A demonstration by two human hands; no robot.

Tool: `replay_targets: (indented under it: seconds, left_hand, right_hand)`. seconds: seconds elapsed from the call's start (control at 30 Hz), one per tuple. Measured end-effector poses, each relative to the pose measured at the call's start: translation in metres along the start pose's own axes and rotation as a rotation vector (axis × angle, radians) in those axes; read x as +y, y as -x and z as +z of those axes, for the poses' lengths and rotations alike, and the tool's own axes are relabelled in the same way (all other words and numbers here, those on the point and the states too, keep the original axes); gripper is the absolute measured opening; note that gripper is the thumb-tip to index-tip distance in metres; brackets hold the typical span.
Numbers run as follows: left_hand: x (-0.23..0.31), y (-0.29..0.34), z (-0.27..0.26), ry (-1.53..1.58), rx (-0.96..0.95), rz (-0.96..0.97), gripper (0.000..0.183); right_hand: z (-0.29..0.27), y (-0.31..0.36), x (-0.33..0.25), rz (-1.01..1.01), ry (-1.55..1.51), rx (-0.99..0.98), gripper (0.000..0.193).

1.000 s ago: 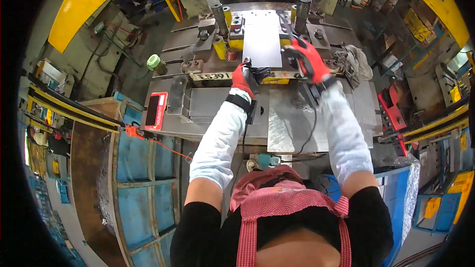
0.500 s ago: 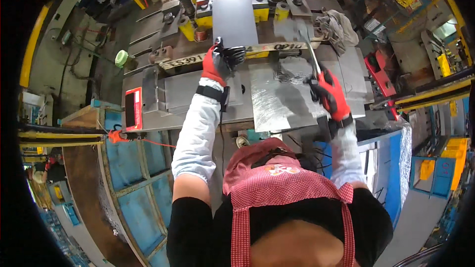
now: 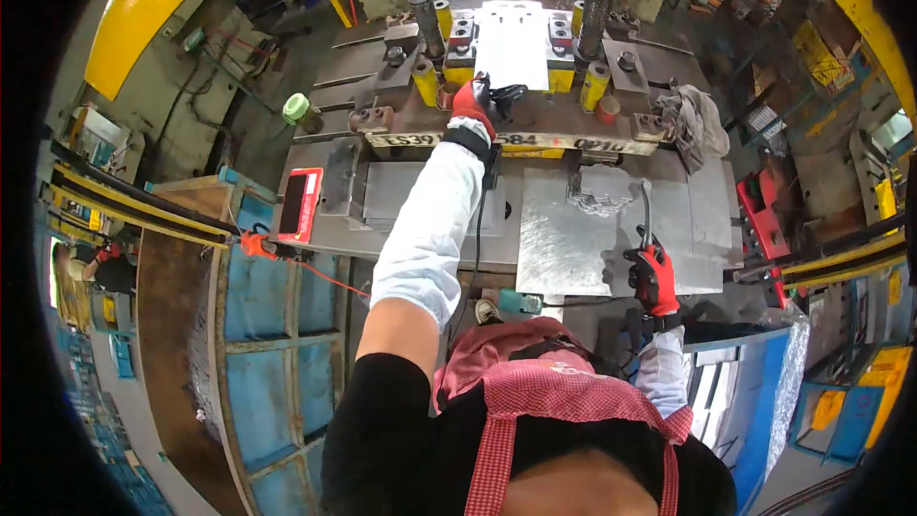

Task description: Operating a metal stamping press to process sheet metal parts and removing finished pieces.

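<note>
My left hand (image 3: 480, 105), in a red and black glove, grips the near left corner of a flat metal sheet (image 3: 514, 53). The sheet lies bright with glare between the yellow blocks of a press die (image 3: 562, 76). Lower down on the right, my right hand (image 3: 655, 277), gloved alike, is closed around a slim metal hand tool (image 3: 649, 215) that points away from me. Its exact kind is unclear. The tool hovers over or rests on a wide shiny plate (image 3: 564, 248), beside a cluster of thin cut metal pieces (image 3: 600, 193).
A stack of grey sheets (image 3: 394, 193) lies left of the plate, near a red-framed panel (image 3: 302, 205). Yellow-capped posts (image 3: 594, 86) flank the die. A grey rag (image 3: 694, 119) hangs at right. A blue frame (image 3: 258, 296) stands at lower left.
My left hand has gone farther in, and the metal sheet sits deeper between the die blocks. My right hand has drawn back toward me with the tool. The view has shifted.
</note>
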State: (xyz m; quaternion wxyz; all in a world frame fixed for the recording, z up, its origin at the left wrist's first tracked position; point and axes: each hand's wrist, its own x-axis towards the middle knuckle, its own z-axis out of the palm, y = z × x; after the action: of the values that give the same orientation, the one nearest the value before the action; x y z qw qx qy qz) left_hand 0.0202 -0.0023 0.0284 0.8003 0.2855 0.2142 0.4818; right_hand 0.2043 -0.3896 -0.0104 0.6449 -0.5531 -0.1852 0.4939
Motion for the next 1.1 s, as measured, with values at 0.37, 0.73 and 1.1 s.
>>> replay_targets:
  seconds: [0.37, 0.73, 1.1]
  left_hand:
    - [0.013, 0.145, 0.009, -0.310, 0.153, -0.060, 0.044]
    - [-0.069, 0.293, -0.109, -2.264, 0.288, -0.075, 0.054]
    - [-0.064, 0.282, -0.117, -2.163, 0.259, -0.259, 0.052]
  right_hand:
    - [-0.075, -0.024, 0.060, 0.036, -0.251, 0.048, 0.024]
    - [-0.078, -0.028, 0.061, 0.056, -0.371, -0.075, 0.017]
    - [-0.074, -0.024, 0.058, 0.054, -0.373, -0.032, 0.017]
